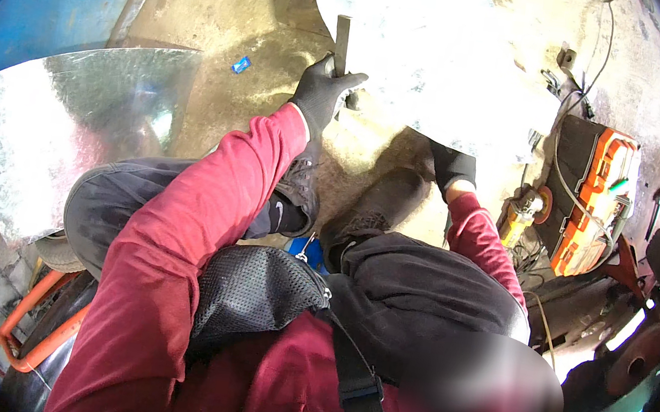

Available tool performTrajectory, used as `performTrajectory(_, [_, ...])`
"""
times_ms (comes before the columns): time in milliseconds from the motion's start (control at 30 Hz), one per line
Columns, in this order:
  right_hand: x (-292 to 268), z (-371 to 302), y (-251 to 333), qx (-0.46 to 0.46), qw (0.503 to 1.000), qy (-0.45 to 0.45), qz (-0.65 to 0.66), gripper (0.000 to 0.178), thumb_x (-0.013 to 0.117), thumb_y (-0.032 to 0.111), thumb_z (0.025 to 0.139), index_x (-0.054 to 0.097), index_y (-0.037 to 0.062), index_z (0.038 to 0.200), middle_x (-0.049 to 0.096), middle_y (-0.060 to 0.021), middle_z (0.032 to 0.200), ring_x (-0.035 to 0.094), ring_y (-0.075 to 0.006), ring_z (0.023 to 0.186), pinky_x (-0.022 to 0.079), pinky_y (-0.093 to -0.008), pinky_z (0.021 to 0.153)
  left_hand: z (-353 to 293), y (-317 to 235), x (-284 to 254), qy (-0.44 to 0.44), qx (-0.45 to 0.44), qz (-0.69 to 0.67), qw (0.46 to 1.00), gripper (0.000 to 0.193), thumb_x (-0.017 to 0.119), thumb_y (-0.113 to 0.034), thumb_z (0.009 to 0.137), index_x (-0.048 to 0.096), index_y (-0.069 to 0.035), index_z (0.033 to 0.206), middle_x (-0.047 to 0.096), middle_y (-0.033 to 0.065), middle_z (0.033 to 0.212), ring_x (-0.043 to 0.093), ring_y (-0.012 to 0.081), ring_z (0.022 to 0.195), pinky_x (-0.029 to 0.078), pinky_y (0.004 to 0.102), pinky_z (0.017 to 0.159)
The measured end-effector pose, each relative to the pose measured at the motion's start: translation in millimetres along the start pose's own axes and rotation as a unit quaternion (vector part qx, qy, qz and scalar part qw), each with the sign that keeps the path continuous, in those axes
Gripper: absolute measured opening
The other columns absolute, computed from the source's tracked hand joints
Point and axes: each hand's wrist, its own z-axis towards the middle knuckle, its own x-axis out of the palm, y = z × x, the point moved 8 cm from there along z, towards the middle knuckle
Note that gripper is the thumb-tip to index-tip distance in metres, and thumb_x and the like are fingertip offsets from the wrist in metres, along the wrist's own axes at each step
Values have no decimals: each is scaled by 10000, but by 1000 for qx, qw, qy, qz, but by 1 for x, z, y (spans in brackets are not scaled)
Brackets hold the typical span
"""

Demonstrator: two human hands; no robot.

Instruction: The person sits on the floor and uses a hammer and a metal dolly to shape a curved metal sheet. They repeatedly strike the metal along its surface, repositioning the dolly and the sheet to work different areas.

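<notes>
My left hand [323, 94], in a dark glove, is closed round a narrow flat metal bar [342, 43] that stands up out of the fist. Just right of it spreads a large shiny metal sheet [438, 63], washed out by glare, with a curved left edge. My right hand [452, 167], also gloved, reaches under the sheet's near edge. The sheet covers its fingers, so their grip does not show. A dark shadow lies on the floor below that edge.
Another shiny sheet [69, 116] leans at the left beside a blue surface [67, 1]. To the right stand an orange and black toolbox [595, 197] and a yellow angle grinder [520, 217], with a cable [557, 152] running past. A small blue wrapper [240, 65] lies on the concrete floor.
</notes>
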Motion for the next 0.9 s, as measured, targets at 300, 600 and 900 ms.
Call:
performTrajectory(300, [-31, -85, -35, 141, 990, 17, -12, 415, 627, 416, 1001, 724, 31, 1124, 725, -293, 1060, 688, -490, 1040, 551, -507, 878, -16, -4, -19, 22, -17, 52, 998, 179, 726, -63, 949, 638, -37, 1102, 655, 49, 884, 624, 148, 709, 535, 308, 679])
performTrajectory(600, [0, -254, -205, 285, 911, -102, 281, 229, 803, 216, 961, 749, 37, 1094, 693, 4, 796, 581, -77, 675, 458, -257, 627, -27, 1, -4, 69, -40, 116, 990, 206, 740, -120, 952, 625, -21, 1090, 654, 68, 881, 625, 143, 704, 536, 307, 661])
performTrajectory(900, [-141, -189, -122, 123, 933, -284, 181, 362, 700, 203, 1035, 674, -28, 1312, 749, -105, 1164, 677, -163, 1043, 516, -309, 933, -58, 44, -8, 54, -72, 158, 983, 209, 742, -100, 957, 633, -11, 1112, 665, 52, 890, 625, 130, 639, 529, 292, 600])
